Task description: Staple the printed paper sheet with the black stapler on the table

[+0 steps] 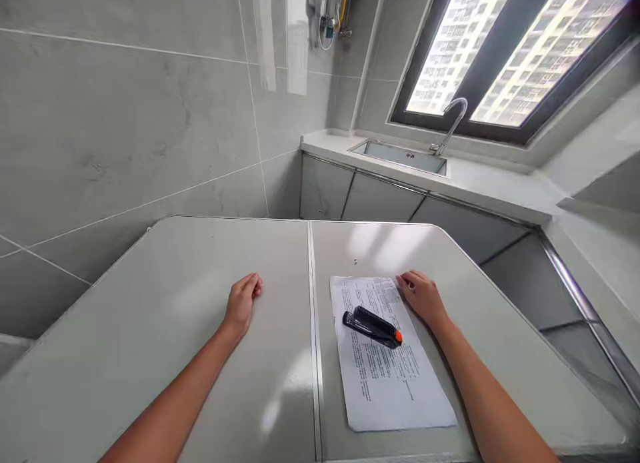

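Note:
My left hand (243,299) rests on its side on the left half of the table, curled into a loose fist with nothing visible in it. On the right half lie printed sheets of paper (370,403), and across them sits a black stapler (373,327) with an orange end pointing right. Beside the sheets' upper right corner is my right hand (421,293), its fingers curled in and the fingertips at or just touching the paper's edge. Whether the sheets are held together cannot be made out.
The light grey table (200,269) has a metal seam (315,329) down its middle. A tiny object (355,261) lies above the papers. Beyond stand a counter (493,189) with a sink (400,155) and faucet (453,126), a window, and a tiled wall at left.

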Available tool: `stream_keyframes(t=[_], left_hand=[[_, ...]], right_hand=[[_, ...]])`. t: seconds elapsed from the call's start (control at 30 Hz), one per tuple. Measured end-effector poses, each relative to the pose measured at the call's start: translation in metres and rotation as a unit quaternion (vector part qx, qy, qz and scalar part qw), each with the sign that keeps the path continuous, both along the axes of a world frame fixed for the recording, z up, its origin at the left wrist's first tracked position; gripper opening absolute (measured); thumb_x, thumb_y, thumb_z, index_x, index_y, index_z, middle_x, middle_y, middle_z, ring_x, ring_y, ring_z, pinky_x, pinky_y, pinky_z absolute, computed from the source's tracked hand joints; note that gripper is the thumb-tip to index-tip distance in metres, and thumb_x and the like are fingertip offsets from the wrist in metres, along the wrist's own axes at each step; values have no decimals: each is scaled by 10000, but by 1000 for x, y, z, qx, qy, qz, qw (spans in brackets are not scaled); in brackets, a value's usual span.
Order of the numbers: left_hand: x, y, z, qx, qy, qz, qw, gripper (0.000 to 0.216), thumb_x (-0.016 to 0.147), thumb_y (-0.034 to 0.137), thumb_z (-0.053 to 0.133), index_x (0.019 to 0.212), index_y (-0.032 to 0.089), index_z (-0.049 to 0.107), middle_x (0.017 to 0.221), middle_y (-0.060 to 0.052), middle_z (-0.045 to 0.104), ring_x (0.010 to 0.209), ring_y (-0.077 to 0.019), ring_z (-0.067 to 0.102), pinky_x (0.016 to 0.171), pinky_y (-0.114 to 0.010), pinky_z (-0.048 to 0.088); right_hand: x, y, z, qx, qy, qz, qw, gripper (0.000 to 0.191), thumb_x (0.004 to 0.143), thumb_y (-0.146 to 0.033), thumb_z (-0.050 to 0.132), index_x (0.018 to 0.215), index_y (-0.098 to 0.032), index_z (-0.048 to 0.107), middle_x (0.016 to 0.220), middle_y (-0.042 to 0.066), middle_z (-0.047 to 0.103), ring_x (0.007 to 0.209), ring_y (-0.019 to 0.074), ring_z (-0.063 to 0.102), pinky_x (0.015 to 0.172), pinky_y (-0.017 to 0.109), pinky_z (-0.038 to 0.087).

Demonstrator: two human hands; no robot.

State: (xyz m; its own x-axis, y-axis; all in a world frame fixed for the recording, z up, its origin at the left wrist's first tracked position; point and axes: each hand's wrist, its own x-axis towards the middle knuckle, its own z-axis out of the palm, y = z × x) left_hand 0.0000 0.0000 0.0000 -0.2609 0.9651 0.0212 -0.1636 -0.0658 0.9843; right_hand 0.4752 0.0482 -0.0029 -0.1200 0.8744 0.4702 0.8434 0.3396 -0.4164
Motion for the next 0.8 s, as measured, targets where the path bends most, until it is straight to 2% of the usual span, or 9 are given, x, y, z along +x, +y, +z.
stream_keyframes(t=[0.1,0.17,0.23,0.33,0.4,0.53,0.67,0.8], left_hand=[[-2,-1,-1,-1,0,0,1000,361,926,429,646,685,181,541,723,-6,470,690,-143,403,659,-260,353],[-3,-1,-1,-2,2,-2,1000,362,929,429,643,687,181,538,726,-7,466,689,-144,402,656,-262,352],[-4,-1,-1,-3,6,-4,1000,362,938,426,631,688,184,532,732,-8,462,689,-145,401,659,-264,354],[-4,-1,-1,-1,14,-4,1000,358,953,418,609,692,187,526,734,-7,456,693,-147,402,667,-265,356],[-4,-1,-1,-3,19,-4,1000,353,956,413,601,694,188,529,734,-8,457,695,-148,405,668,-267,356],[-4,-1,-1,-8,27,-4,1000,353,962,410,586,693,188,530,728,-8,458,693,-148,407,668,-269,355],[-2,0,-2,-4,43,-1,999,361,966,400,579,680,188,516,719,-5,454,691,-145,405,666,-264,353],[-2,0,1,2,15,4,1000,347,952,384,605,677,186,528,721,-8,467,675,-141,410,645,-264,358]], right_hand=[[-29,-16,3,-52,24,144,988,327,1057,-420,499,1105,-259,779,1188,96,760,1138,283,700,1017,476,570],[-52,-23,5,-112,16,232,966,354,1071,-402,483,1333,-314,705,1452,50,647,1357,275,599,1151,486,500],[-76,-28,7,-172,-8,294,940,430,1086,-398,461,1502,-368,563,1618,-4,481,1507,273,445,1252,522,389],[-104,-34,12,-210,-46,359,908,464,1107,-392,425,1569,-425,453,1673,-53,377,1584,261,295,1317,561,234],[-115,-37,17,-216,-62,390,893,469,1120,-380,400,1585,-437,414,1680,-63,356,1589,239,282,1331,550,187],[-129,-41,21,-209,-80,424,878,483,1127,-356,386,1607,-411,380,1696,-45,325,1585,214,291,1338,518,176],[-152,-43,17,-177,-105,453,867,501,1126,-335,398,1622,-386,355,1682,-27,360,1589,199,276,1336,513,172],[-189,-48,10,-160,-121,433,879,489,1120,-357,416,1609,-368,389,1682,-15,366,1585,198,291,1331,524,176]])
